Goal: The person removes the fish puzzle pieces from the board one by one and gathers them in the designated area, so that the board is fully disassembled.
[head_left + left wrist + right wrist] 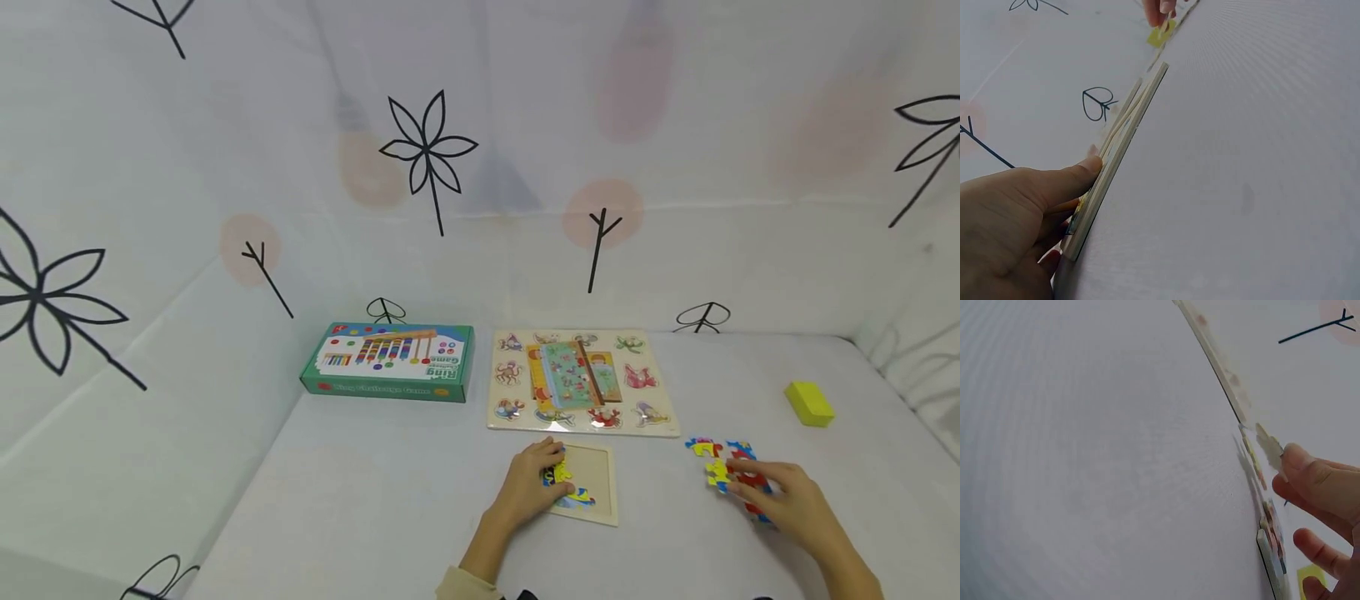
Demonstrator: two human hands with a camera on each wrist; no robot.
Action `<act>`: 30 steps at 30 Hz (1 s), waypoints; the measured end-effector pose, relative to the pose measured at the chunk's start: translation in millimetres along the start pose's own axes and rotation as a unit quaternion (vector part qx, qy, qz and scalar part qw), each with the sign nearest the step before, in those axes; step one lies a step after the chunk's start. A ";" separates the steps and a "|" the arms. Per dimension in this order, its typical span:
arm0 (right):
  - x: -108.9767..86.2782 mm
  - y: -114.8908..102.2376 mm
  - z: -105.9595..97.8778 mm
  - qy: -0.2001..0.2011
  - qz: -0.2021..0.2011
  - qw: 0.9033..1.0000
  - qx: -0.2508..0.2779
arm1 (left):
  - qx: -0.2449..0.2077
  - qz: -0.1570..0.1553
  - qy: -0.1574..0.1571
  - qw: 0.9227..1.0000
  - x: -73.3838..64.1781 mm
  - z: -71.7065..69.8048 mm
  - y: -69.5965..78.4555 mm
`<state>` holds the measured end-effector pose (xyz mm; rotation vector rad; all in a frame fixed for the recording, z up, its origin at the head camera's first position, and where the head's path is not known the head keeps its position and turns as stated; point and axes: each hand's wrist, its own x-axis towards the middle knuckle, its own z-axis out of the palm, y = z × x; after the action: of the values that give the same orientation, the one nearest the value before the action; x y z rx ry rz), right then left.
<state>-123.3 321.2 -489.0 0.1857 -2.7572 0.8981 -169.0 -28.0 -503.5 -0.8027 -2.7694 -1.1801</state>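
My left hand rests on the left side of a square wooden puzzle tray, its thumb and fingertips touching the yellow and blue pieces set there. The hand covers part of these pieces. On the right, my right hand pinches a yellow puzzle piece with blue at its lower edge between thumb and index finger. In the right wrist view that piece shows edge-on at the fingertips, above the table. Loose puzzle pieces, red and blue, lie under and beyond this hand, partly hidden by it.
A large animal puzzle board lies behind the tray, with several smaller picture boards stacked on it. A green game box stands at the back left. Near the right edge sits a yellow block. Patterned white cloth hangs behind.
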 end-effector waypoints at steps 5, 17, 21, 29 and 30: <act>-2.2 7.6 3.7 0.014 -0.024 1.000 -0.005 | 0.001 0.002 0.002 1.000 -0.6 -0.4 0.7; -5.5 8.8 11.6 0.040 -0.011 0.999 -0.023 | 0.009 0.004 0.003 1.000 -1.0 -0.6 0.2; -5.2 6.0 13.1 0.037 -0.008 0.999 -0.039 | 0.005 -0.001 0.002 1.000 -1.1 -0.3 0.1; -3.4 4.4 14.4 0.047 -0.005 0.998 -0.039 | 0.010 0.000 0.002 1.000 -0.7 -0.1 -0.9; -3.6 4.0 14.3 0.045 -0.002 0.998 -0.039 | 0.011 0.001 0.001 1.000 -0.7 -0.2 -1.0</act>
<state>-123.3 316.1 -503.4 0.1327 -2.7018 0.7753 -168.9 -29.0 -504.2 -0.8006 -2.7738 -1.1474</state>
